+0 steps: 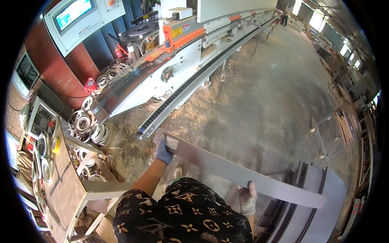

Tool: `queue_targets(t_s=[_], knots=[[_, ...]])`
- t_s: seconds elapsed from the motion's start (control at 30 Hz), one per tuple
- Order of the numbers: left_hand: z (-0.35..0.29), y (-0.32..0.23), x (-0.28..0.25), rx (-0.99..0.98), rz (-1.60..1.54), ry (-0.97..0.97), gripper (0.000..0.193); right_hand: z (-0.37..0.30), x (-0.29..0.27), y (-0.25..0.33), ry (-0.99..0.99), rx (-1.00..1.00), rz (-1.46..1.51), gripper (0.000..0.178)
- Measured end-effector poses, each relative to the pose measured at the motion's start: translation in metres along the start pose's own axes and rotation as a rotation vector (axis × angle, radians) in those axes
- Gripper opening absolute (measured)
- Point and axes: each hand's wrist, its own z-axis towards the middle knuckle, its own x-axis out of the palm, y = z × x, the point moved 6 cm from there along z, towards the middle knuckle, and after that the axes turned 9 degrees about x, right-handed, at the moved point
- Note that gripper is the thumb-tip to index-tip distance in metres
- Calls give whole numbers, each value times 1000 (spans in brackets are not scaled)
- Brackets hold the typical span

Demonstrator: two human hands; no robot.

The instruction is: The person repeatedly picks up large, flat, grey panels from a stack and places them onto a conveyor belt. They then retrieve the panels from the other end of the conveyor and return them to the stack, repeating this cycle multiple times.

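Observation:
A long, narrow grey board (pixel 227 167) slants across in front of me, from near the rail's end down to the lower right. My left hand (pixel 164 151), in a blue-grey glove, grips it close to its left end, beside a pale patch on its face. Farther along, my right hand (pixel 247 198) wears a pale glove with dark fingertips and holds the board's near edge, thumb up. Its other fingers are partly hidden. The board's right end overlaps a stack of grey panels (pixel 314 178).
A roller rail (pixel 182 91) runs along a white and orange machine (pixel 178 34). Rolls of edging strip (pixel 84 122) lie at the left by a wooden table (pixel 60 186). A wheeled rack (pixel 330 135) stands right. A person (pixel 284 16) is far off.

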Motion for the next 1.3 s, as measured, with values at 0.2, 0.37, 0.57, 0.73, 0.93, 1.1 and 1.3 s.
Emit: queue_targets(t_s=[0.2,0.37,0.57,0.73,0.93,1.1,1.3], knots=[[-10,-31,-2,-67,-142,59,51,38,63,-99,285,358,-107,20],[15,-72,-7,-32,-294,-148,58,46,118,-158,257,530,-223,58],[67,-155,-17,97,-279,-143,64,35,202,-152,652,467,-813,31],[82,-202,4,97,-234,-136,58,58,281,-117,634,-467,-1599,82],[100,-214,43,-8,-194,-38,58,102,291,-176,668,-610,-2117,106],[154,-214,65,24,89,244,55,148,287,-179,585,-349,-2001,104],[177,-431,164,1252,891,169,61,203,271,-143,481,-445,-1819,110]])
